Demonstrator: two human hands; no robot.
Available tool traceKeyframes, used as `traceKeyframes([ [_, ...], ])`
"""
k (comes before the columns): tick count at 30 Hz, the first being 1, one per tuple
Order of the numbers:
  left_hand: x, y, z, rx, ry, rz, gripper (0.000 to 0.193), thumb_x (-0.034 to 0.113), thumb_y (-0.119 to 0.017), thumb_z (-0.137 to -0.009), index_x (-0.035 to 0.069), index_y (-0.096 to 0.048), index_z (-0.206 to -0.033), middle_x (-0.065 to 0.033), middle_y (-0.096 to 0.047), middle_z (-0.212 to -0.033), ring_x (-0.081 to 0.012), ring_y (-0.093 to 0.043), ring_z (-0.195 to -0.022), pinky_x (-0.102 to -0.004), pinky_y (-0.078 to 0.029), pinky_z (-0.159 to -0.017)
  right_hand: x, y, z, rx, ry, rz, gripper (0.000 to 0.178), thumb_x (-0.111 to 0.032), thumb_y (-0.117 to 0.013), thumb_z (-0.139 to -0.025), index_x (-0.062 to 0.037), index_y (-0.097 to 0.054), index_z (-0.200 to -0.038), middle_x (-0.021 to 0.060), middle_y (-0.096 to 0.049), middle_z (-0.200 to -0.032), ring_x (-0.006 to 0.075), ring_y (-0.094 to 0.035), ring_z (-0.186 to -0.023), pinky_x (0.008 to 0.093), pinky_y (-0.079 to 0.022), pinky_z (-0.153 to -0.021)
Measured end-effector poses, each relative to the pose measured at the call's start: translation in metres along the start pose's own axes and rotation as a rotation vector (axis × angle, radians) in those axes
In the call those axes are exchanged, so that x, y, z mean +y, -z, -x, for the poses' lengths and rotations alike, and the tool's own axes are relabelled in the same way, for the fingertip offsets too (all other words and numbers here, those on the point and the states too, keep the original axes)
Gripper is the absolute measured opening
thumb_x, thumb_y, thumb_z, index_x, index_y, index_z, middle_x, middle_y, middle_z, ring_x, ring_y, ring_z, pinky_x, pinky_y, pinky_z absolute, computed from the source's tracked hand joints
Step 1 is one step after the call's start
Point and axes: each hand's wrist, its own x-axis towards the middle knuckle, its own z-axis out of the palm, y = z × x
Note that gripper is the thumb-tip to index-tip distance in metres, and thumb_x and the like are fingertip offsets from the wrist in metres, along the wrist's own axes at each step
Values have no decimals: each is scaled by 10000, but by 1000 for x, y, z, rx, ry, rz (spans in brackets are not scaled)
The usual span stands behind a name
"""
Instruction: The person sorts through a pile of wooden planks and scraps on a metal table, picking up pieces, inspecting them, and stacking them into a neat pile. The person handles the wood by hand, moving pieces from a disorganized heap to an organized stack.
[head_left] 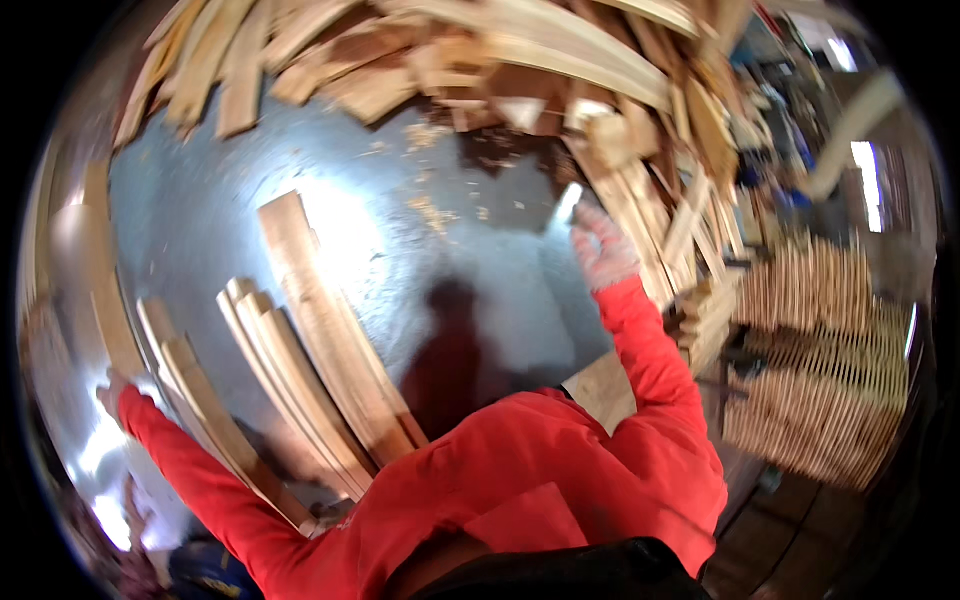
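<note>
On the left, the left hand (115, 392) was at the near end of a board (112, 315); right, the right hand (605, 252) was near the woodpile (560, 60). Blur left each grip's state impossible to tell.

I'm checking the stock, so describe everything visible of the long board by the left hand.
The board is long, narrow and light brown, apparently plain wood, slightly blurred. It runs away from the left hand along the left side of the blue-grey surface. Its near end is at the hand; blur hides any grip.
</note>
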Motion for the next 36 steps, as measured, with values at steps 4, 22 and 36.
traceKeyframes([
  [4,103,57,181,-449,-289,751,455,354,-637,-872,77,-584,-1229,-28,-639,-794,-102,-580,-607,-242,-472,-530,75,66,-17,167,-276,250,750,-318,-737,-776,-70,-400,-1398,218,-493,-1342,350,-475,-1247,393,-376,-1055],
  [22,161,59,841,-1963,199,888,549,247,-684,-852,8,-442,-1284,-94,-613,-954,-232,-625,-835,-363,-535,-719,221,7,-25,-695,240,125,477,-438,-489,-903,-57,-609,-1163,204,-625,-1156,370,-608,-1067,418,-492,-891],
  [36,133,4,794,-1415,-238,329,615,428,-726,-756,-25,-544,-1129,-179,-630,-902,-259,-597,-700,-350,-513,-649,265,98,-19,-571,-284,625,972,-404,-757,-650,-209,-257,-1461,217,-463,-1335,361,-457,-1250,458,-386,-1031],
])
